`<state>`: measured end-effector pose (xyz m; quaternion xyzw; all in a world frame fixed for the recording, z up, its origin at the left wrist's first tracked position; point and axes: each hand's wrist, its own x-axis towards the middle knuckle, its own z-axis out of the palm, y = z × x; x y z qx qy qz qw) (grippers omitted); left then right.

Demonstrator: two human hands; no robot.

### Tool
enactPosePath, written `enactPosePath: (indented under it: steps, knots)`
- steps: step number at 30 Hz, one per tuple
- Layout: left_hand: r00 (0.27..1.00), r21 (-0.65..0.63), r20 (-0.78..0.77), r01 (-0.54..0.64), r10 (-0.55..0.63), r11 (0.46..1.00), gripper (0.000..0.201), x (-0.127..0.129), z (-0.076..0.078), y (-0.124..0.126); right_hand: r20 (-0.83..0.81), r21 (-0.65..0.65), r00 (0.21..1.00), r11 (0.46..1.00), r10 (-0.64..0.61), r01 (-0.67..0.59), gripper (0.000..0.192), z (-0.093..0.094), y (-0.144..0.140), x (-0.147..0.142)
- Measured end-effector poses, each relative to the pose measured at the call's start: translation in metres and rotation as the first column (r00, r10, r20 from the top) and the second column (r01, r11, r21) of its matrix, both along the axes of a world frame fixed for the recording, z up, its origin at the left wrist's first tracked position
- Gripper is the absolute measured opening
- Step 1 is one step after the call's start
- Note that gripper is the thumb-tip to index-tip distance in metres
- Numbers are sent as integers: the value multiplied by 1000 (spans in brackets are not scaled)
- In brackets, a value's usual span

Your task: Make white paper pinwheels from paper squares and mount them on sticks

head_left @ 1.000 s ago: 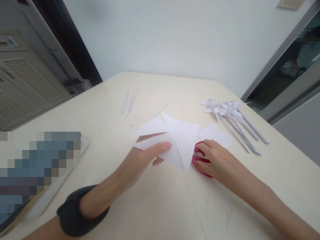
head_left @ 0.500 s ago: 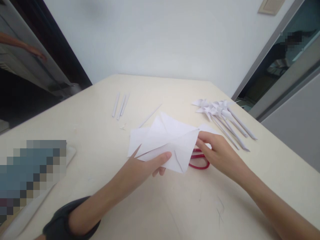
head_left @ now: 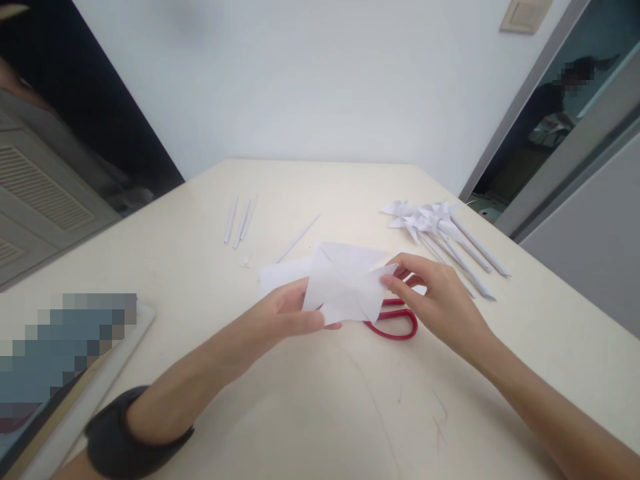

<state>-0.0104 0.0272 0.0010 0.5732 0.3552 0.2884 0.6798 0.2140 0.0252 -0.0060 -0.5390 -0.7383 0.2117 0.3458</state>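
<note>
My left hand (head_left: 280, 319) pinches the lower left edge of a white creased paper square (head_left: 345, 283), held a little above the cream table (head_left: 310, 400). My right hand (head_left: 433, 297) grips the same paper at its right corner with thumb and fingers. Red-handled scissors (head_left: 395, 323) lie on the table just under the paper and next to my right hand. Another white sheet (head_left: 283, 273) lies flat behind the held paper.
Several finished paper pinwheels on rolled sticks (head_left: 445, 230) lie at the right. Three rolled paper sticks (head_left: 240, 217) and a thin one (head_left: 299, 238) lie farther back. A flat grey item with a blurred patch (head_left: 70, 373) sits at the left edge. A person stands in the doorway (head_left: 555, 107).
My right hand left the scissors and took hold of the paper's right corner. The paper was refolded into a smaller shape and lifted between both hands.
</note>
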Motion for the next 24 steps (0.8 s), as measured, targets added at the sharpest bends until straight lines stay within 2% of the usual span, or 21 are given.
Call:
enactPosePath:
  steps: [2, 5, 10, 13, 19, 24]
  knots:
    - [992, -30, -95, -89, 85, 996, 47, 2, -4, 0, 52, 92, 999, 996, -4, -1, 10, -1, -2, -2]
    - [975, -97, -186, -143, 123, 985, 35, 5, -12, -3, 71, 188, 997, 982, 13, -26, 12, -3, -4, -5]
    - [966, -112, -137, -233, 217, 966, 35, 5, -25, -9, 66, 257, 996, 964, 59, -74, 9, -10, -8, -13]
    - [963, -91, -146, -241, 226, 966, 32, 6, -29, -10, 65, 312, 996, 947, 57, -75, 8, -13, -11, -15]
    - [947, -74, -199, -269, 250, 960, 29, 8, -30, -11, 61, 382, 994, 918, 95, -111, 10, -12, -14, -15]
    - [949, -102, -206, -263, 238, 959, 35, 7, -21, -11, 80, 374, 991, 919, 106, -129, 11, -11, -13, -14]
